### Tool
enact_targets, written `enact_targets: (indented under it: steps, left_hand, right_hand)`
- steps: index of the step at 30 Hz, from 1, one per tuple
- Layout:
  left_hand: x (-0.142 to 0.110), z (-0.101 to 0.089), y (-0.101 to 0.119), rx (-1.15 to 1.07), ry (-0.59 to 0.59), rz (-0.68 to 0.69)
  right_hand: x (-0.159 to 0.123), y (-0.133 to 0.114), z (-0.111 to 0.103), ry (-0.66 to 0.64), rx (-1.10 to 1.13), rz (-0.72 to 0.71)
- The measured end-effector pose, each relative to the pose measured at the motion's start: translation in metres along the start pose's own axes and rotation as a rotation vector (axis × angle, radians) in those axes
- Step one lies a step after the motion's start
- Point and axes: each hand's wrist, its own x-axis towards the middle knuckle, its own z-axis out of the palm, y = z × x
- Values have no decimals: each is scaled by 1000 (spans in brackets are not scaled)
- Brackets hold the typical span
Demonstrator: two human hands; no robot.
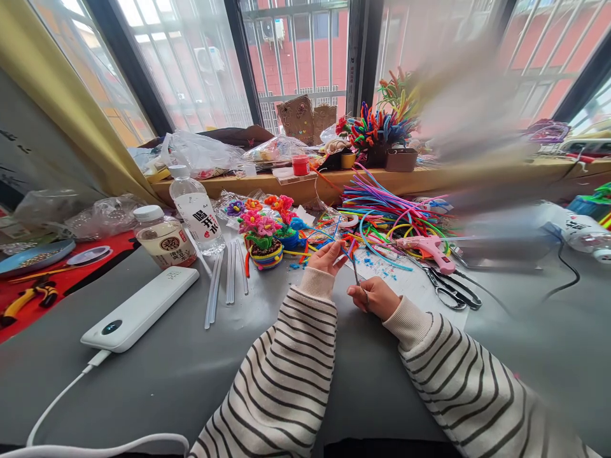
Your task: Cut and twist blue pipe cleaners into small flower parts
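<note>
My left hand [327, 257] is closed, fingers pinched on a thin blue pipe cleaner [319, 231] whose end sticks out past the fingertips. My right hand [375, 297] is wrapped round a small pair of scissors [356, 270], blades pointing up and away beside my left fingertips. Whether the blades touch the pipe cleaner I cannot make out. Just left of my left hand stands a small pot of pink fuzzy flowers [265, 247]. Blue fuzz clippings [380, 268] lie on white paper beyond my right hand.
A pile of coloured pipe cleaners [377, 197] lies at the back. To the right are a pink glue gun [429, 249] and larger black scissors [451, 292]. Clear sticks [230, 273], a water bottle [196, 213], a jar [165, 238] and a white power bank [140, 308] stand or lie left.
</note>
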Motion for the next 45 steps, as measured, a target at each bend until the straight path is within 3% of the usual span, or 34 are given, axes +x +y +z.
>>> enact_targets:
  steps: [4,8,17,22,25,29,32,36,41,45]
  left_hand:
    - [-4,-1,3,103,-173,-56]
    - [-11,0,3,198,-379,-186]
    - [-10,-3,4,256,-372,-201]
    - [-18,3,6,218,-393,-144]
    - [-22,8,9,160,-319,-62]
    - [-16,8,15,-59,-63,157]
    - [-8,3,16,-102,71,178]
    - [-3,0,6,37,33,9]
    - [-5,2,-7,200,-84,-64]
    - [-4,3,-7,216,-59,-60]
  right_hand:
    - [0,1,-3,37,75,-5]
    - [0,2,-3,-68,113,-24]
    - [2,3,-4,-245,217,-10]
    - [1,-2,-5,-325,288,0]
    - [-1,-5,-4,-270,257,21]
    - [-3,-6,-2,-190,216,-27]
    - [-1,-3,-3,5,228,-60]
    - [3,4,-7,344,275,-58]
    - [3,3,-8,381,266,-48]
    - [0,-1,-8,380,244,-76]
